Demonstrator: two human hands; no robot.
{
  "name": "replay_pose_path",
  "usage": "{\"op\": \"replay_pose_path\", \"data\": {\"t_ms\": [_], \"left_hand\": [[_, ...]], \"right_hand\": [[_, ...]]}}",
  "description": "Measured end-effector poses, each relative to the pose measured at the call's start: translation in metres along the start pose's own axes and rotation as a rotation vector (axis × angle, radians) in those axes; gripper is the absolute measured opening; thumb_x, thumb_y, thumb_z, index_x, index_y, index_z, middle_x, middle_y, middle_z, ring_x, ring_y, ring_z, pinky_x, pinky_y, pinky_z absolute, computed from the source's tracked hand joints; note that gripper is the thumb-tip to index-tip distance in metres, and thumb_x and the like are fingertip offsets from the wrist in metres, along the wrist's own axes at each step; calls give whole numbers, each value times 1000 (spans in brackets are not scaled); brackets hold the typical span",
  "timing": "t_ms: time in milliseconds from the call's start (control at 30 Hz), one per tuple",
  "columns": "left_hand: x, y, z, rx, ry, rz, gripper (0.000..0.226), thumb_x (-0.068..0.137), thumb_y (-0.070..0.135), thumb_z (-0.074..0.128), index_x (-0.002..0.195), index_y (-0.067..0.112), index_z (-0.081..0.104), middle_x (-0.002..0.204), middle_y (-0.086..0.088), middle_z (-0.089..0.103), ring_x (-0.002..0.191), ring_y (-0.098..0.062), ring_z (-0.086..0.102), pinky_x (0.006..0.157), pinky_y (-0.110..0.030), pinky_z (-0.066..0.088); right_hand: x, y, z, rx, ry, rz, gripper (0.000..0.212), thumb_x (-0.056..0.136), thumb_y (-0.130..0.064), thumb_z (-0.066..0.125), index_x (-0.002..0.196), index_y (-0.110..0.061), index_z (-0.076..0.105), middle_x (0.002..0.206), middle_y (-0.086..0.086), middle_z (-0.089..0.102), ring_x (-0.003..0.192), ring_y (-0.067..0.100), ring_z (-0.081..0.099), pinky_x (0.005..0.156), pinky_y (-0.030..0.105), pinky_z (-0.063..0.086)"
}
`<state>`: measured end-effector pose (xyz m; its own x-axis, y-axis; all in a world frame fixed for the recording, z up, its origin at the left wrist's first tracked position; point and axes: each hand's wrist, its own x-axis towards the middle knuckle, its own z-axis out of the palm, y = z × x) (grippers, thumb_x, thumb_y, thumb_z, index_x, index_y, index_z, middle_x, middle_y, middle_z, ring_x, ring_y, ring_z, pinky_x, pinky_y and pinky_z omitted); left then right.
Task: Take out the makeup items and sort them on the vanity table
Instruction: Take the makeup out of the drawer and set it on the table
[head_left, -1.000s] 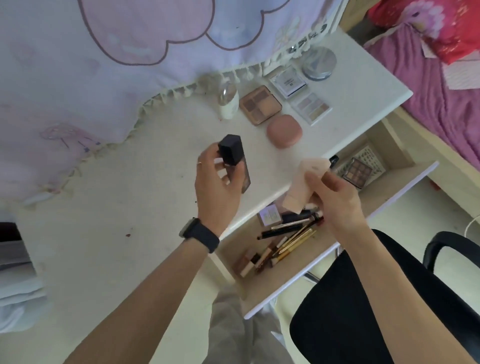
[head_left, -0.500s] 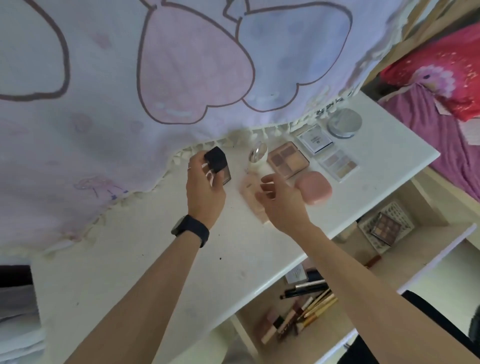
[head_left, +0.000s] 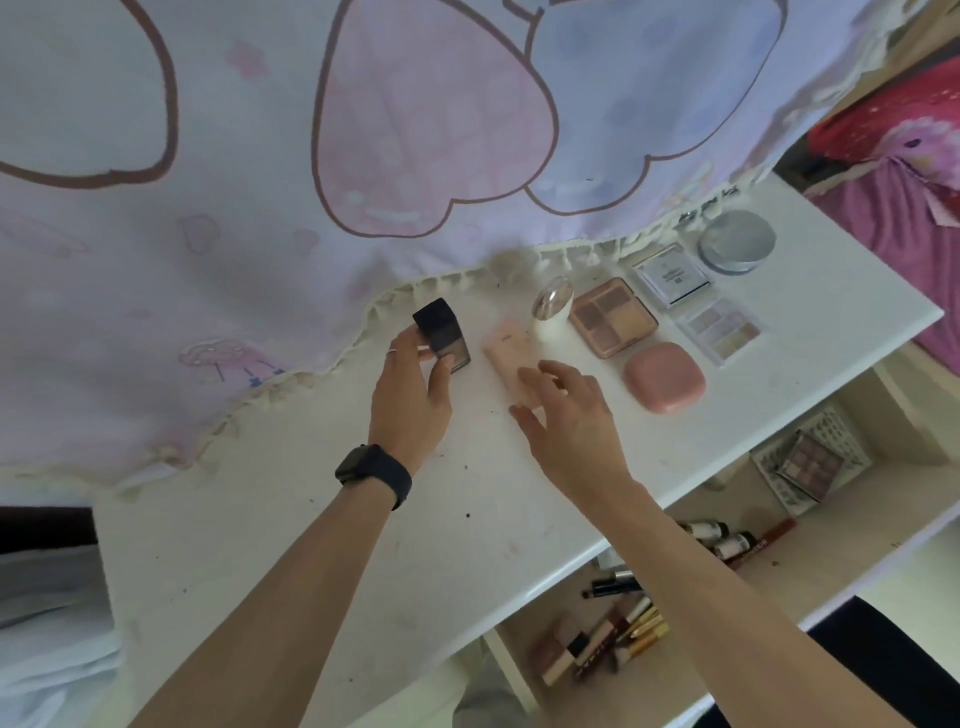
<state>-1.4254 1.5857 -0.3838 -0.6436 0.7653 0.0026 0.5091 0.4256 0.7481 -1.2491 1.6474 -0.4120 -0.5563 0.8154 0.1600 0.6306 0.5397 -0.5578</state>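
Two hands (head_left: 410, 400), two bottles (head_left: 442, 332), one pink tube (head_left: 505, 349), one pink compact (head_left: 665, 377), one round jar (head_left: 736, 242)

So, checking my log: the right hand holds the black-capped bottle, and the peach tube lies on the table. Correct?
Not quite: the head view shows the left hand holding the black-capped bottle; the right hand, open, holds nothing. The peach tube does lie on the table.
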Motion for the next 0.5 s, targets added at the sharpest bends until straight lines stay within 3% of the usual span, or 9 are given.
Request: {"op": "replay_pose_path", "data": {"t_ms": [133,200,333,500], "left_hand": [[-2,5,0,7,-4,-4,37,99,18,55,135,15,47,121,6,53,102,-3,54,89,-27,48],[-4,9,3,0,-13,1,38,99,18,55,137,16,46,124,3,54,102,-3,53,89,-27,47],[-8,10,7,-15,-24,-5,41,100,20,54,139,17,43,128,-2,55,106,-5,54,90,-27,47],[-7,12,9,-10,-26,0,42,101,18,53,141,13,44,132,-5,54,116,-15,57,95,-32,49]], "right_hand": [[11,-5,7,-4,-55,18,50,88,-27,77,133,-11,62,139,18,57,115,41,57,91,49,54],[6,-3,8,21,-33,7,49,90,-19,74,136,-10,60,141,20,56,118,43,58,94,51,55],[-3,4,12,21,42,-59,36,93,-2,67,128,-8,66,134,22,62,111,44,64,83,53,59],[11,9,14,-21,42,-84,44,87,7,67,126,-14,68,135,12,64,101,39,63,75,48,59]]}}
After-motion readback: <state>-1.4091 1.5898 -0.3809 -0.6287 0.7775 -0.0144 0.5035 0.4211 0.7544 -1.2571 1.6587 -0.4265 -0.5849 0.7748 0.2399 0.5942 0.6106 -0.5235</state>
